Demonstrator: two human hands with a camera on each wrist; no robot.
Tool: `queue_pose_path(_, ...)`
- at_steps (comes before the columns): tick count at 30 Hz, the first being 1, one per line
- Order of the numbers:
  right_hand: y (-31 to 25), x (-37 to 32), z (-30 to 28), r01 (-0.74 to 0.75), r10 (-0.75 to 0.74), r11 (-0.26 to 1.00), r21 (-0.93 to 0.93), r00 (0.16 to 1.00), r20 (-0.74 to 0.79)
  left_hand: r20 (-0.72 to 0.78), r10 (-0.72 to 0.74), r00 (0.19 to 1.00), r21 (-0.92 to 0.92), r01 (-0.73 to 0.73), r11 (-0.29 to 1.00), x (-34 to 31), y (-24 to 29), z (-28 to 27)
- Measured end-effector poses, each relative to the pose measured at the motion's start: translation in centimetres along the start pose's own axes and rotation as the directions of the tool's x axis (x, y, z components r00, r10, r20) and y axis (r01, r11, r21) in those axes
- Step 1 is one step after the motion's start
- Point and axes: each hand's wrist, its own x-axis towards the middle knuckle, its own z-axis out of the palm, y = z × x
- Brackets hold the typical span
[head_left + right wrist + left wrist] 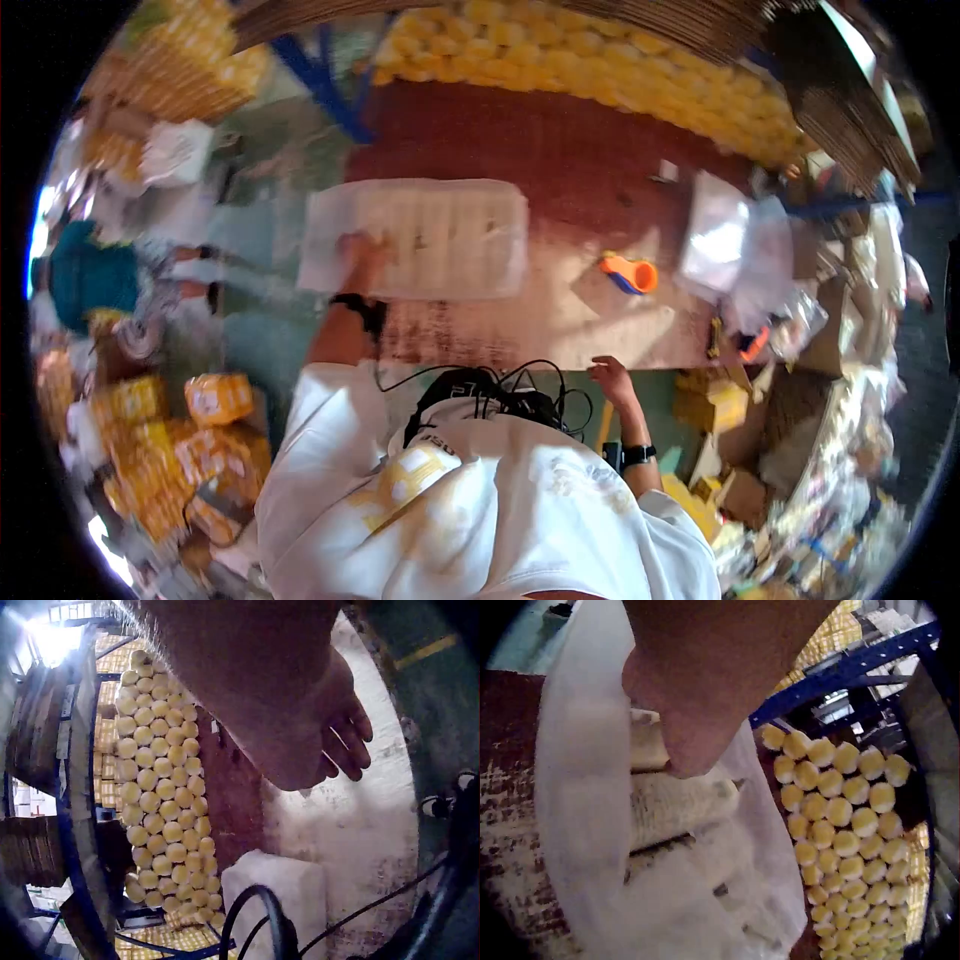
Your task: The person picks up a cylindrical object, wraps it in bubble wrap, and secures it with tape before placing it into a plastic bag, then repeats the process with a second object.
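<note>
A translucent white plastic bag (455, 292) lies on the table with several pale, roll-shaped items (679, 806) side by side inside it. My left hand (365, 258) is at the bag's left end. In the left wrist view, this hand (697, 735) reaches down over the pale items at the bag's edge, and its fingers are hidden. My right hand (612, 378) hangs at the table's near edge, away from the bag. Its fingers (349, 746) are spread and loosely bent, with nothing between them.
An orange and blue object (630, 273) sits right of the bag on the red-brown table (590, 330). Clear plastic sheets (718, 235) lie farther right. Stacked yellow round items (600, 70) line the back. Cardboard boxes (715, 400) stand below right; another person (95, 275) is at left.
</note>
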Motion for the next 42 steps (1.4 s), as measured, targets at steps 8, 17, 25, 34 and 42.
queue_pose_path(8,-9.4,-3.7,-0.6,-0.088,0.023,0.961,-0.263,0.971,-0.239,0.53,-0.154,0.834,-0.443,0.427,0.788,7.0,-6.3,7.5)
queue_pose_path(17,-10.3,10.6,-12.8,-0.176,-0.355,0.574,-0.8,0.827,-0.437,0.457,0.186,0.87,-0.861,0.485,-0.155,3.5,-3.0,0.5)
queue_pose_path(25,-10.2,16.2,-24.5,-0.376,-0.348,0.456,-0.807,0.759,-0.55,0.353,0.304,0.885,-0.765,0.46,-0.451,-3.0,-2.3,-10.1)
queue_pose_path(34,-9.9,17.8,-31.9,-0.043,-0.45,0.477,-0.878,0.846,-0.286,0.366,0.287,0.885,-0.703,0.465,-0.538,-25.3,18.3,-6.8)
queue_pose_path(42,-10.1,16.6,-38.0,0.493,-0.73,0.653,-0.575,0.613,-0.302,0.432,0.527,0.732,-0.559,0.676,-0.481,-37.8,33.3,-4.2)
